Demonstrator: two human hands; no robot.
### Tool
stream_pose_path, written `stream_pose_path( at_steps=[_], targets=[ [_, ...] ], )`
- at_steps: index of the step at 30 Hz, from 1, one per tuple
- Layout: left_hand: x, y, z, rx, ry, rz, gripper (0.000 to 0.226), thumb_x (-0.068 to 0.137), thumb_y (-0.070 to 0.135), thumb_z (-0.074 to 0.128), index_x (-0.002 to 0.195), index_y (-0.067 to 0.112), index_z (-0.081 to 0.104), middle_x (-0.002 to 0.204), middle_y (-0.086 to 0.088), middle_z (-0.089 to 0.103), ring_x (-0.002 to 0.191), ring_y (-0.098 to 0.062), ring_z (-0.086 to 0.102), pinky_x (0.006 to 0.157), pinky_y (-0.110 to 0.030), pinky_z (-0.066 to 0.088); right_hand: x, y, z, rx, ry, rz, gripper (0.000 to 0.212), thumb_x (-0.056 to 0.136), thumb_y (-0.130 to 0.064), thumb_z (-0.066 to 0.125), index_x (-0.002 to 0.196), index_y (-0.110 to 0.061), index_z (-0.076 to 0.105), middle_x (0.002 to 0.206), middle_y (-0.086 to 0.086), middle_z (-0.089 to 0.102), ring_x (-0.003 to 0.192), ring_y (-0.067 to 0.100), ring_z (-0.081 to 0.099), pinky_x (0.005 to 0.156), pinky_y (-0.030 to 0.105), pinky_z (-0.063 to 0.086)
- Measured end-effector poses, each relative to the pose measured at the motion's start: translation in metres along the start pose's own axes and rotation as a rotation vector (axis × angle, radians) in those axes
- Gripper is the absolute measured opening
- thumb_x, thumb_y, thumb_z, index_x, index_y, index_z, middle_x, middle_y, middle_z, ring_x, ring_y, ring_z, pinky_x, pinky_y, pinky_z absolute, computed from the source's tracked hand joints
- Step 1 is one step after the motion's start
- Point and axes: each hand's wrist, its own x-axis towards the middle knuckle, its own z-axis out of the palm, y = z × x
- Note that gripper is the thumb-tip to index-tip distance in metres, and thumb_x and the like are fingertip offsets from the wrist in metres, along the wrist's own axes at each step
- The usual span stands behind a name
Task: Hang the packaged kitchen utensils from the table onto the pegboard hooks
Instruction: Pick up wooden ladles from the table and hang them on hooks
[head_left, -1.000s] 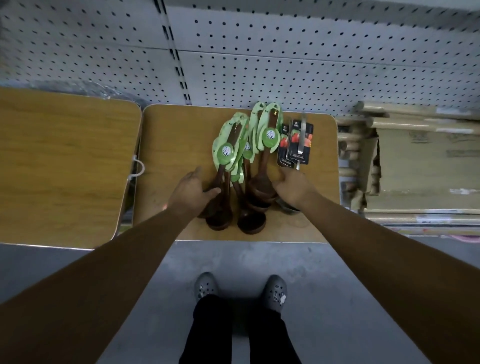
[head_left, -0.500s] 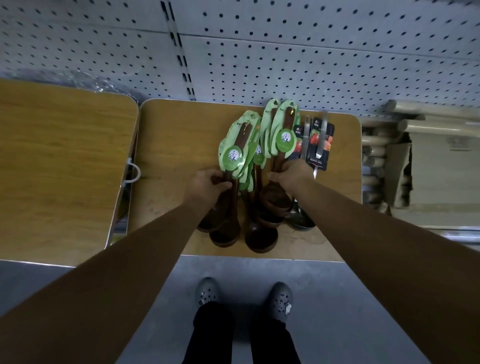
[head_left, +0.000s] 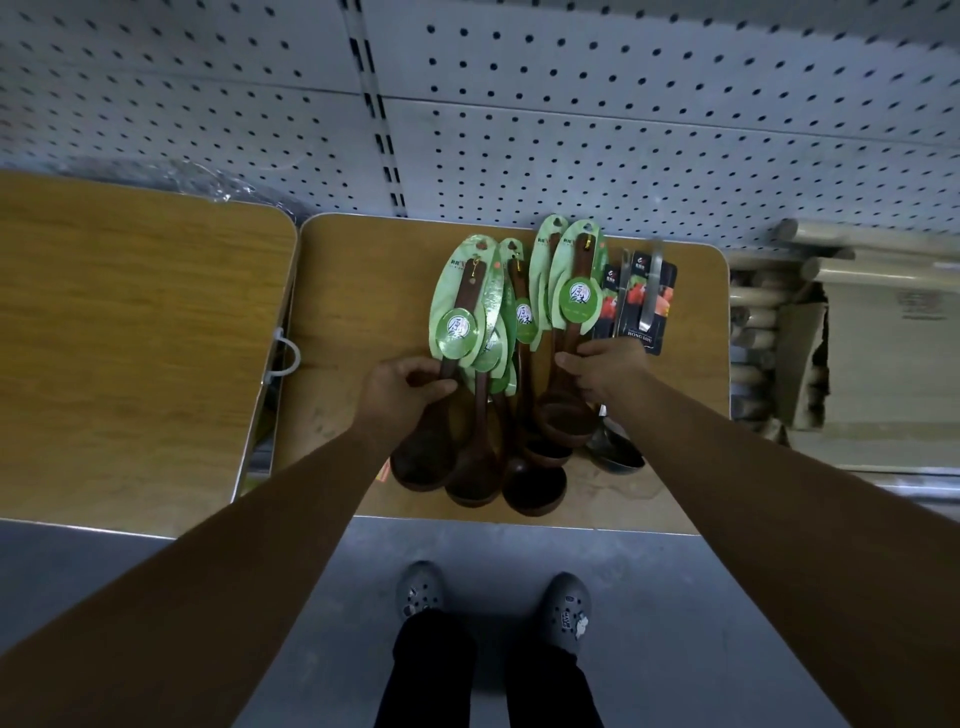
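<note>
Left hand (head_left: 410, 384): fingers and thumb curled round the shaft of the leftmost wooden ladle (head_left: 460, 306), just below its green card.
Right hand (head_left: 605, 366): closed round the shaft of the right wooden ladle (head_left: 577, 283), between card and bowl.
Stock location: remaining ladles (head_left: 532, 483) bunched between both hands on the small table (head_left: 358, 280); steel utensils on black cards (head_left: 641, 301) just beside the right hand.
Long axis: hang-holes toward the pegboard (head_left: 623, 135), bowls toward the near table edge.
Key relation: hole end ahead of each grip, board directly beyond the far edge; lift up and forward, no reversal judged necessary.
Hooks: none visible here.
Clearance: open above the table; cardboard boxes (head_left: 883, 338) right, second table (head_left: 130, 338) left, both apart from the lifting path.
Risk: overlapping cards; possible drag on neighbouring ladles.
</note>
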Motion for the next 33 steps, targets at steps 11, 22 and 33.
stream_pose_path(
  at_steps=[11,22,33],
  targets=[
    [-0.041,0.023,-0.021,-0.330,-0.057,-0.113,0.024,0.084,0.007,0.073,0.107,0.000,0.071,0.097,-0.014,0.076,0.081,-0.015,0.074,0.071,-0.023,0.059,-0.044,0.011,-0.013,0.223,-0.045,-0.049,0.021,0.071,-0.015,0.090,0.086,-0.018,0.076,0.090,0.012,0.077,0.077,0.027,0.073,0.078,0.039,0.061],
    [-0.090,0.061,-0.030,-0.376,0.058,-0.057,0.034,0.080,0.018,0.079,0.111,0.007,0.072,0.102,-0.005,0.075,0.097,-0.019,0.071,0.091,-0.041,0.057,-0.121,0.020,-0.057,0.405,-0.108,-0.121,0.026,0.081,-0.011,0.081,0.106,-0.008,0.074,0.093,0.011,0.078,0.086,0.025,0.076,0.075,0.031,0.062],
    [-0.166,0.132,-0.023,-0.491,0.071,0.089,0.019,0.086,0.007,0.071,0.106,0.005,0.070,0.077,0.010,0.074,0.067,0.001,0.068,0.060,-0.016,0.053,-0.214,0.012,-0.115,0.472,-0.134,-0.267,0.024,0.088,-0.004,0.073,0.111,-0.009,0.072,0.107,0.015,0.075,0.090,0.027,0.071,0.088,0.041,0.059]
  ],
)
